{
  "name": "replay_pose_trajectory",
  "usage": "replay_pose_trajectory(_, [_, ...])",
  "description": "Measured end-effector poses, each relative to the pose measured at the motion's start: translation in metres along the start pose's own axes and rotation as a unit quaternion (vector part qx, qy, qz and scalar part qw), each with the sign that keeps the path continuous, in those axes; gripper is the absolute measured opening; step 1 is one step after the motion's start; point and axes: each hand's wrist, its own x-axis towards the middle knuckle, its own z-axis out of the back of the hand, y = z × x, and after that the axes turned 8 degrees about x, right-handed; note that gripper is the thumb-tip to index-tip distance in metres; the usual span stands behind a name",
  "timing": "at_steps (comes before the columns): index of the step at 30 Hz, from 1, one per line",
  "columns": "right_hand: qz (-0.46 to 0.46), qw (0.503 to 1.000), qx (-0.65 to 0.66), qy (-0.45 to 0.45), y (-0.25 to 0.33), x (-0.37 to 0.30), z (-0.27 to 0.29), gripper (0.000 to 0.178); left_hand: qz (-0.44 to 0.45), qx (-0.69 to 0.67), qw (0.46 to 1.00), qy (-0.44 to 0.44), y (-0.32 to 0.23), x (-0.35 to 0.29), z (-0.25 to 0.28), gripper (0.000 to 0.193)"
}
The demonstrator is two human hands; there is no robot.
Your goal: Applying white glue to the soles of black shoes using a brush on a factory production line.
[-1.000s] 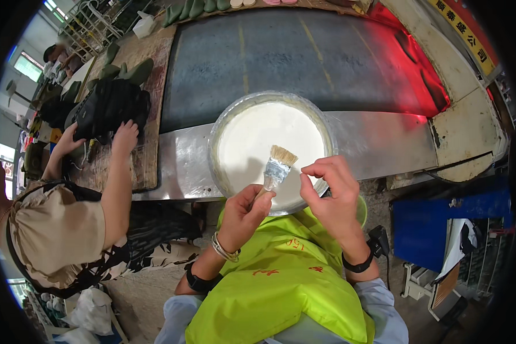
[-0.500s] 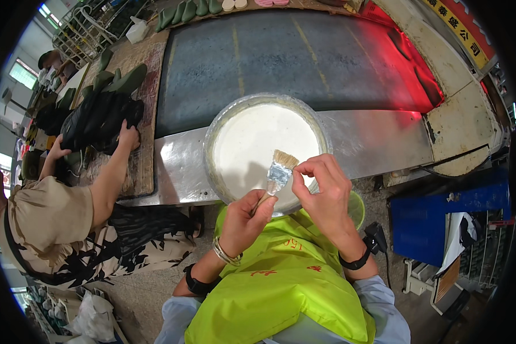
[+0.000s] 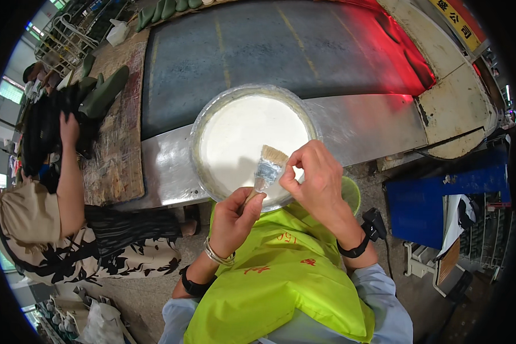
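Observation:
My left hand [image 3: 238, 216] is closed round the wooden handle of a flat paintbrush [image 3: 268, 167], whose pale bristles point up and away from me. Beside the bristles, my right hand [image 3: 312, 176] has thumb and forefinger pinched together; whatever lies between them is too small to make out. Both hands are above the near side of a round metal basin [image 3: 198, 163] of white liquid [image 3: 235, 135]. The brush casts a shadow on the liquid, and its bristles look dry and tan, with a grey metal band below them.
Beyond the basin runs a dark conveyor belt [image 3: 212, 63], lit red at its right end. A metal ledge [image 3: 361, 123] edges it. At left, a co-worker [image 3: 34, 215] handles black items [image 3: 46, 129] beside green shoe lasts [image 3: 106, 94] on a wooden board [image 3: 117, 155]. A blue panel [image 3: 415, 206] stands right.
The whole view has shifted slightly. My right fingers have moved a little along the bristles' right edge, while my left hand keeps the brush. The co-worker's arm has moved farther over the black items.

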Motion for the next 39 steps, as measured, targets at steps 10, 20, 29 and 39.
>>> replay_pose_trajectory(10, [-0.090,0.989,0.116,0.004,-0.001,0.004,0.011,0.014,0.097,-0.104,0.989,0.041,-0.015,0.009,0.006,0.026])
replay_pose_trajectory(20, [-0.098,0.981,0.166,-0.035,0.004,0.007,0.005,0.016,0.118,-0.155,0.980,0.041,-0.010,0.012,0.008,0.026])
replay_pose_trajectory(29, [-0.086,0.983,0.161,-0.030,0.014,0.010,0.012,0.017,0.020,-0.042,0.999,-0.027,0.004,0.009,0.001,0.016])
replay_pose_trajectory(39, [-0.072,0.986,0.144,-0.034,0.016,0.007,0.006,0.017,-0.148,0.289,0.931,-0.165,-0.002,0.007,0.002,0.016])
